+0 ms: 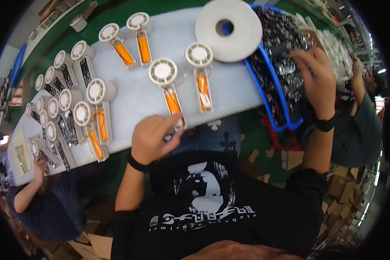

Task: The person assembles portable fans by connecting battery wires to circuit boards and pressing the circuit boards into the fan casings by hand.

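My left hand (154, 138) is at the table's near edge, index finger stretched onto the lower end of a white device (163, 73) with a round slotted head. Its open handle holds an orange cell (172, 102). The thumb is spread apart from that finger, below the handle's end. To the right lies a similar device (199, 55), also with orange in its handle. My right hand (317, 78) is raised over a blue-rimmed tray (273, 76) full of small dark parts (277, 32). Its thumb and fingertips come together; anything between them is too small to make out.
A big white roll (229, 30) stands at the far edge beside the tray. Several more devices (83, 113) fill the table's left side, some with orange cells, others with dark strips. A co-worker's hand (40, 168) is at the left; another person's arm (358, 82) is at the right.
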`<state>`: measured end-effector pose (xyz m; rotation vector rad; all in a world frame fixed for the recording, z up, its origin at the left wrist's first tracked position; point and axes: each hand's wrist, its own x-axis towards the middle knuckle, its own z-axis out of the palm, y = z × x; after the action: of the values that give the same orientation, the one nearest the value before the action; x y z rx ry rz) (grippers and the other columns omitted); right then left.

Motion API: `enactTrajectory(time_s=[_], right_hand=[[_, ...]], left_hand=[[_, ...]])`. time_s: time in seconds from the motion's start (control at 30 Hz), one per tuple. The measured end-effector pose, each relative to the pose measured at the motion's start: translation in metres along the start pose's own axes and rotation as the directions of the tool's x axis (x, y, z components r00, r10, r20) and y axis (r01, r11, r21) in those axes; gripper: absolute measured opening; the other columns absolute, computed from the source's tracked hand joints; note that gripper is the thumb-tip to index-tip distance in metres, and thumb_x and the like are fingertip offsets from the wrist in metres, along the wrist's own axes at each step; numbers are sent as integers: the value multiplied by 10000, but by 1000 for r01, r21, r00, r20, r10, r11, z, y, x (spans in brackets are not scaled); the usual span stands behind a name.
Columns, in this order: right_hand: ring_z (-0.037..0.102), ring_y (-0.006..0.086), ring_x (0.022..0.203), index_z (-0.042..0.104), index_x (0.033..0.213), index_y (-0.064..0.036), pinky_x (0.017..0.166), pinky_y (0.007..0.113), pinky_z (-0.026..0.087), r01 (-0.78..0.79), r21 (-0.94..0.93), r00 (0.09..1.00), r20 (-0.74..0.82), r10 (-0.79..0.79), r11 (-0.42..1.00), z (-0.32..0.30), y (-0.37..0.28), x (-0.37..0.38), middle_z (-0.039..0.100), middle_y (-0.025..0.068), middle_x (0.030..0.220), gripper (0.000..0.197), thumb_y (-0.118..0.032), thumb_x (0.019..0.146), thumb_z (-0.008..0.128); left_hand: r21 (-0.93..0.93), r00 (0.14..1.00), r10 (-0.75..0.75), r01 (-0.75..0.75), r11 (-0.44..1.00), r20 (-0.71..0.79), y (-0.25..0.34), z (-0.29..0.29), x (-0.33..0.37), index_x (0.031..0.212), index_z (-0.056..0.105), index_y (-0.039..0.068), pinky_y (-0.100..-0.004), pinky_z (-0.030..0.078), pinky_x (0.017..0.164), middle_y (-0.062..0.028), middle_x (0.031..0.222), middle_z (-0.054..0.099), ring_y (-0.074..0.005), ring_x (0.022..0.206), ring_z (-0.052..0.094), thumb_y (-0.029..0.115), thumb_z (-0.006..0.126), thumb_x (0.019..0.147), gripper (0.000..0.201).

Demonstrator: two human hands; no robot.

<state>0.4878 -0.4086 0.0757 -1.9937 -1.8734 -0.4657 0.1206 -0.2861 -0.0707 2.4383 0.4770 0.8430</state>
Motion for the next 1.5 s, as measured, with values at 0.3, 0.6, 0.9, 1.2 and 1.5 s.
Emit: enactTrajectory(time_s=[0.3, 0.6, 0.9, 1.2, 1.5], right_hand=[[686, 356, 665, 717, 981, -2, 635, 408, 541, -189, 504, 972, -28, 234, 843, -10, -71, -22, 693, 194, 779, 214, -171, 861, 667], [698, 339, 727, 682, 1060, 10, 673, 380, 538, 160, 647, 951, -303, 58, 746, 22, -81, -55, 694, 213, 814, 278, -196, 874, 695], [640, 118, 646, 722, 1108, -48, 603, 237, 486, 156, 631, 974, -227, -11, 760, 6, -117, -78, 735, 69, 851, 255, -75, 861, 780], [692, 128, 711, 718, 1108, -26, 643, 252, 523, -34, 880, 998, 59, -37, 474, 49, -173, -92, 740, 73, 857, 364, -29, 767, 844], [710, 212, 749, 711, 1126, -39, 689, 301, 550, -66, 930, 968, 147, -204, 362, 80, -201, -84, 737, 96, 934, 368, -47, 779, 832]], left_hand=[[34, 970, -118, 128, 991, -211, -14, 3, -36, 1148, 698, 12, -242, 393, 516, -23, 670, 529, -103, 551, 488, 5, 714, 857, 292], [33, 950, -221, 233, 972, -219, -38, -14, -77, 1203, 674, 5, -210, 343, 572, 37, 755, 519, -37, 644, 425, 34, 626, 972, 238], [-184, 933, -266, 225, 957, -244, -52, -21, -73, 1161, 674, -9, -204, 376, 604, 28, 810, 567, -43, 677, 478, 85, 585, 1000, 207], [-276, 943, -205, 130, 952, -261, -21, -20, -72, 1115, 675, -23, -226, 415, 620, -12, 818, 603, -68, 685, 519, 131, 581, 1003, 212], [-847, 824, -563, 341, 408, 61, 68, -19, -29, 1072, 655, -38, -266, 515, 760, -71, 927, 686, -137, 797, 625, 116, 546, 1032, 193]])
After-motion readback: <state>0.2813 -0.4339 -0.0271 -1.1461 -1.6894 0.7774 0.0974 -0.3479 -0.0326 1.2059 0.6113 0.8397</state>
